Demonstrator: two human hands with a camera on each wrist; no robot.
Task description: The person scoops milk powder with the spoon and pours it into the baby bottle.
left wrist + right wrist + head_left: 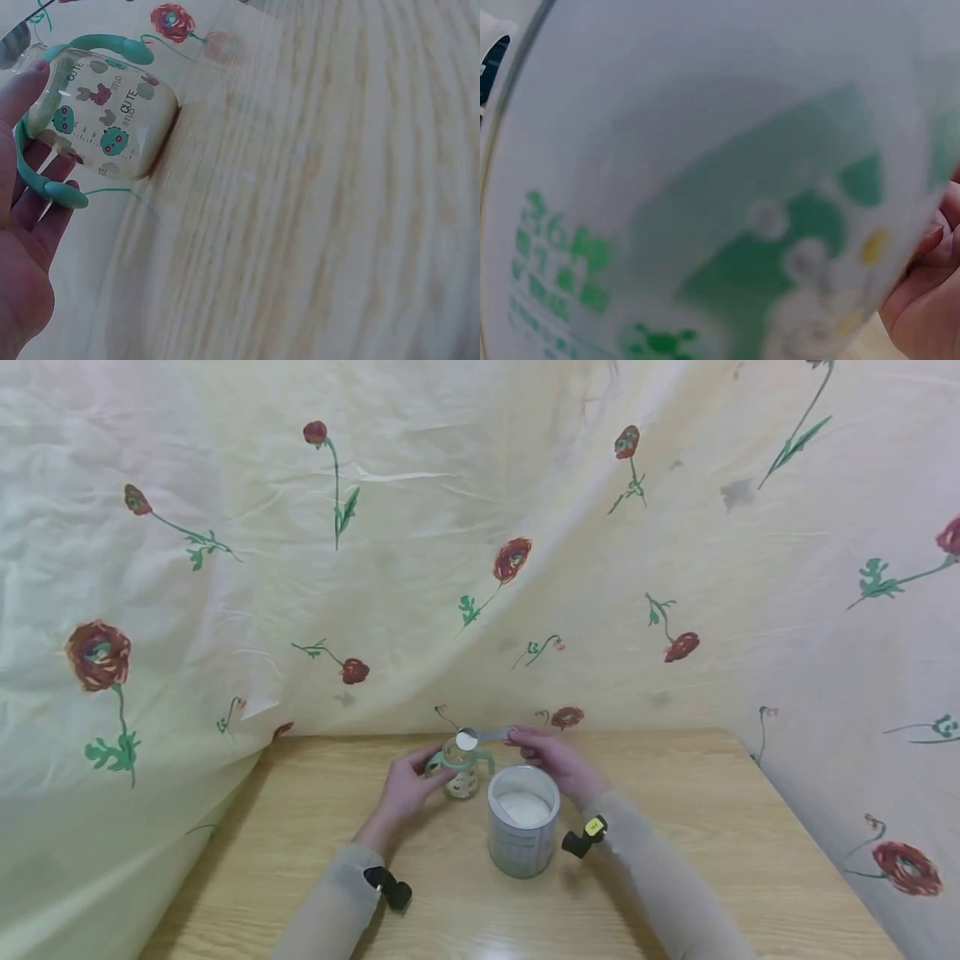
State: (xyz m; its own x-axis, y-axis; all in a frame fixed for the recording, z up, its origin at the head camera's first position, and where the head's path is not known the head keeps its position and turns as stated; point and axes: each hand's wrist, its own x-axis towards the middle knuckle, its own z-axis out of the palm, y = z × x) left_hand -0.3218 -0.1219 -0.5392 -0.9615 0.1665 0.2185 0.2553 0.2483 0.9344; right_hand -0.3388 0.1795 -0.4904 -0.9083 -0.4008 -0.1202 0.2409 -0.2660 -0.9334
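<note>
My left hand (408,789) grips a clear baby bottle (462,783) around its neck and green handle ring. In the left wrist view the bottle (112,112) shows cartoon prints, and something pale is at its base. My right hand (558,760) pinches the end of a long-handled scoop (467,740). White powder shows in the scoop's bowl, which is over the bottle's mouth; whether it touches the rim I cannot tell. Beside the right wrist stands a lidless can (522,843) with white powder inside. That can (667,187) hides most of the hand in the right wrist view.
Beneath everything is a light wooden table (652,860). A cream cloth with a red flower print (420,568) hangs behind and along both sides. Dark cameras are strapped to both wrists.
</note>
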